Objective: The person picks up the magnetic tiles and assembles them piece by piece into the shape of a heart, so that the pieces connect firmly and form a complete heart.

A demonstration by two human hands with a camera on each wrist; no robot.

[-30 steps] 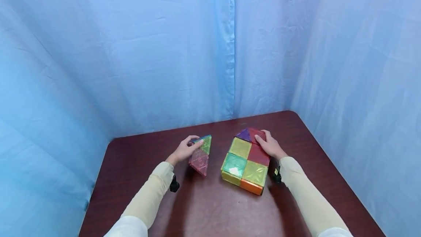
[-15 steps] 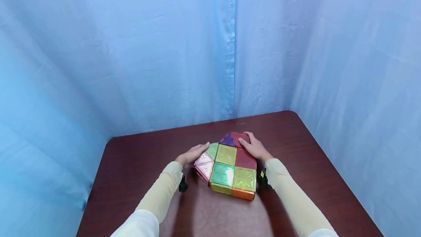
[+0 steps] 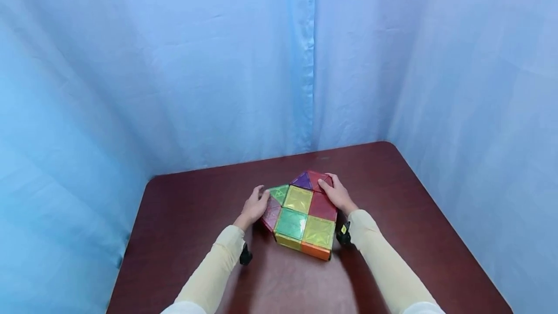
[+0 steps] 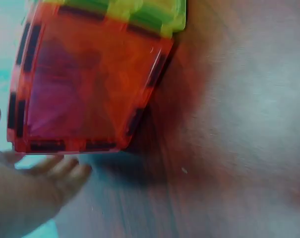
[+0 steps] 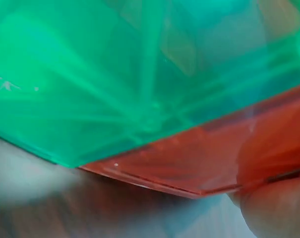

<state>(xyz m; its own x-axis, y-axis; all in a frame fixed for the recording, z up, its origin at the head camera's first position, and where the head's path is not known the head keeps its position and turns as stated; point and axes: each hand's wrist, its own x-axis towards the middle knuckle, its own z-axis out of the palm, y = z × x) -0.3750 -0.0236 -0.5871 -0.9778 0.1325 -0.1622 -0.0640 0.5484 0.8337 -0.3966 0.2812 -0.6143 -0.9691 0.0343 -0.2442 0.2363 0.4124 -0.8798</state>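
Observation:
A magnetic tile block [image 3: 291, 223] of translucent squares lies on the table, with yellow, red and turquoise tiles on top. Along its left side sits a wedge of pink and green triangle tiles [image 3: 271, 212], meeting the block. Beside that wedge is my left hand [image 3: 254, 207], thumb and fingers spread apart. In the left wrist view its blurred fingers [image 4: 65, 176] lie by the corner of a red tile [image 4: 90, 89]. My right hand [image 3: 339, 196] grips the far right end, thumb over the red triangle tile [image 3: 319, 178] next to a purple one. Its fingers' undersides are mostly hidden.
The dark red-brown table [image 3: 187, 227] has a rounded far right corner. Light blue curtains [image 3: 226, 71] hang behind it and along both sides. Each wrist wears a small black camera [image 3: 246, 255].
The left hand has brought the triangle wedge rightward against the block, then spread its fingers beside it. Held by the right hand, the block has shifted left.

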